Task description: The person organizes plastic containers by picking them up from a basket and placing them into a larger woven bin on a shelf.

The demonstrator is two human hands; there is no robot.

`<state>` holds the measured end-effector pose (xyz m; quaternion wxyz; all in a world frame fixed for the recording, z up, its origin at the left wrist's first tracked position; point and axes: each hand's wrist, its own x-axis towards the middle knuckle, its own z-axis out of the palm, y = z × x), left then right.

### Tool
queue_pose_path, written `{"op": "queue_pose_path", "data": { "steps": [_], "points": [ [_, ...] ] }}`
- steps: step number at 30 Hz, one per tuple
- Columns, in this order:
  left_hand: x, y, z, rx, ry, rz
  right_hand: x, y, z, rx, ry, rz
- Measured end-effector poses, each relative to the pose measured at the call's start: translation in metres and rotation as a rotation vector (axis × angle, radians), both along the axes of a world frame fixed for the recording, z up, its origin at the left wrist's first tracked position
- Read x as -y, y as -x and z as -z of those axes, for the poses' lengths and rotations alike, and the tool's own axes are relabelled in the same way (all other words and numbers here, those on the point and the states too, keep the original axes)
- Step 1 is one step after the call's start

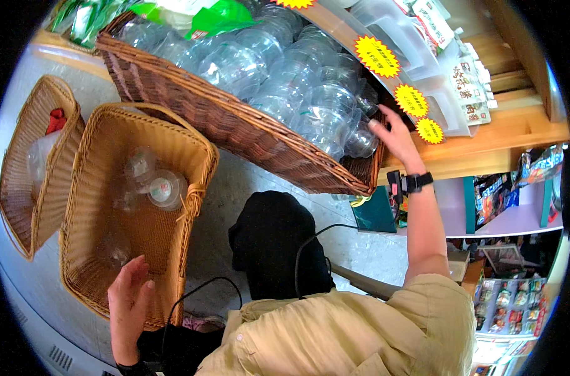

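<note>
Clear plastic containers [285,70] lie in several stacked rows inside a long dark wicker basket [247,134]. My right hand [397,138] reaches over that basket's right end with thumb and fingers apart, close beside the end containers; whether a fingertip touches one I cannot tell. Lower left, my left hand [131,296] hangs over the near side of a light-brown wicker basket [146,249], fingers apart and holding nothing. A few clear plastic containers [166,189] lie in this basket, mostly towards its far end.
A second light wicker basket [45,192] stands at the far left, holding a red item [56,121] and clear plastic. Wooden shelving [524,117] with yellow price tags [378,56] and white pouches [468,80] borders the right. A black cable [308,242] crosses before my body.
</note>
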<state>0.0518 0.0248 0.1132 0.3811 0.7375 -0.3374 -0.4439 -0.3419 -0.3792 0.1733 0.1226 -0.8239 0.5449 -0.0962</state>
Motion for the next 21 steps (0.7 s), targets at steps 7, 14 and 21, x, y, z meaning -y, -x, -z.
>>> {"op": "queue_pose_path", "data": {
  "steps": [7, 14, 21],
  "points": [
    [0.005, -0.01, 0.005, 0.053, -0.051, 0.032, -0.019, -0.004, 0.008, -0.025, 0.211, -0.061],
    [-0.003, -0.019, 0.018, 0.03, -0.057, 0.008, 0.012, 0.004, 0.026, -0.025, 0.378, 0.0],
    [0.006, -0.017, 0.016, 0.018, -0.094, 0.004, 0.023, 0.002, 0.009, 0.047, 0.135, 0.067]
  ]
}}
